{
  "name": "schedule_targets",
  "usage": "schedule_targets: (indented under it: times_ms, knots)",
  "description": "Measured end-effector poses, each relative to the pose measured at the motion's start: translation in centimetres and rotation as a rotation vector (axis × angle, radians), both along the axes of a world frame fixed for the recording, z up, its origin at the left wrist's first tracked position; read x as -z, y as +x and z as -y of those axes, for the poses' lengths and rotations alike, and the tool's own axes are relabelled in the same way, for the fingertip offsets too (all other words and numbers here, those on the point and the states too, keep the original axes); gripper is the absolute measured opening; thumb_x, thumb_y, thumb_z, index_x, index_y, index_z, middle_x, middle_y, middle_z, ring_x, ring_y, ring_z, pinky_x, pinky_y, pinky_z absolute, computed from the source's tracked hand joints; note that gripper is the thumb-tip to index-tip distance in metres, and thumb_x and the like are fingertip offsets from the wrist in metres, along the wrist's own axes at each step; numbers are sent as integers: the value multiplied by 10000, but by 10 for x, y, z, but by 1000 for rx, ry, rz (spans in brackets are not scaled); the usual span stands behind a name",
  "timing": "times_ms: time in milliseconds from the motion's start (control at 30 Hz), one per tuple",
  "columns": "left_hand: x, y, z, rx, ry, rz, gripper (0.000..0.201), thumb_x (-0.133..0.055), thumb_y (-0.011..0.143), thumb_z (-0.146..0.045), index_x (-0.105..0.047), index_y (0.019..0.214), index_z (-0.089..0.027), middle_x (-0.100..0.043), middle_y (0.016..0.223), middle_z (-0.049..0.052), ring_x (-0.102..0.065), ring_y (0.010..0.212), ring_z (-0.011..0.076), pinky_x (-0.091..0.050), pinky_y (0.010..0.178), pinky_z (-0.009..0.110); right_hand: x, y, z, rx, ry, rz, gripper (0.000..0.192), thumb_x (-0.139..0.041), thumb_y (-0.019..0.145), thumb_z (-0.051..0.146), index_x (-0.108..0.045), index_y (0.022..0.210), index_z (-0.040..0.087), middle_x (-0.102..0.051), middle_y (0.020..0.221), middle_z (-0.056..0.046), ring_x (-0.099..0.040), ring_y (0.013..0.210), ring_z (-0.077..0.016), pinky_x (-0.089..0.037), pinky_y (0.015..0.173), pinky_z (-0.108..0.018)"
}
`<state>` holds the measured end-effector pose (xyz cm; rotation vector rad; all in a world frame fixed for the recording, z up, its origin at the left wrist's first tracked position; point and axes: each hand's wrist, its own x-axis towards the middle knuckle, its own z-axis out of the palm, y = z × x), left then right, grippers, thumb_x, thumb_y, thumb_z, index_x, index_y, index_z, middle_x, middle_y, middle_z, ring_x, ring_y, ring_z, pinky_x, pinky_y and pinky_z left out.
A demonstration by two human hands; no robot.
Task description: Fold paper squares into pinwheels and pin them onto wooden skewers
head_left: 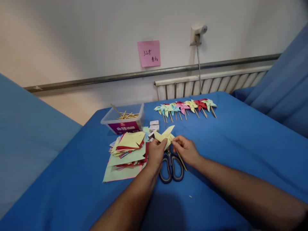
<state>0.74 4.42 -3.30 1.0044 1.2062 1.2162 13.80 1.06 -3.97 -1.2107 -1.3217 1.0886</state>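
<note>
Both hands (pixel 156 150) (pixel 186 149) pinched on yellow paper (pixel 165 134), scissors (pixel 171 166) just beneath.

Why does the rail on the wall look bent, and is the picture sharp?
Head view: the wide lens bows the wall rail; soft, even light, only a faint shadow under the arms; left hand, right hand and yellow paper are fairly sharp; the edges smear.

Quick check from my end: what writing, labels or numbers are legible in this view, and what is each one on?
"32#" or similar, handwritten on the pink sticky note on the wall; a second handwritten line beneath it is not legible.
Purple label on the clear plastic box of sticks: white print, too blurred to read.
Small white boxes beside it: no readable print.
Nothing readable on the yellow paper held by the left hand and right hand.
</note>
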Motion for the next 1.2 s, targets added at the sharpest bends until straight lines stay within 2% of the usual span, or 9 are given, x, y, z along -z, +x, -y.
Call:
schedule_targets:
  times_ms: [200, 500, 933, 1200]
  knots:
    - [-1, 2, 0, -17, 20, 38, 273, -739, 610, -295, -687, 805, -112, -680, 683, 27, -560, 548, 123, -430, 563, 247, 3, 0, -1, -23, -27, -25, 186, -528, 852, 375, -551, 801, 197, -583, 596, 40, -496, 511, -103, -361, 506, -232]
    - [-7, 5, 6, -27, 79, 18, 264, -744, 604, -267, -678, 813, -120, -709, 779, 50, -602, 636, 139, -458, 627, 255, 1, -1, 0, -84, -92, -139, 238, -560, 824, 432, -549, 814, 194, -584, 584, 44, -434, 436, -80, -301, 435, -219]
    - [-6, 5, 4, -39, 106, 19, 284, -760, 585, -246, -656, 823, -131, -705, 796, 44, -620, 676, 147, -468, 658, 264, 0, -1, -4, -124, -143, -222, 312, -601, 769, 497, -524, 787, 195, -573, 556, 43, -391, 403, -72, -266, 413, -214]
    - [-4, 5, 4, 3, 71, 43, 333, -774, 600, -287, -666, 873, -129, -713, 805, 56, -626, 658, 146, -472, 651, 265, -5, 3, -5, -175, -176, -294, 330, -626, 751, 496, -537, 785, 181, -564, 559, 41, -364, 396, -57, -246, 407, -210]
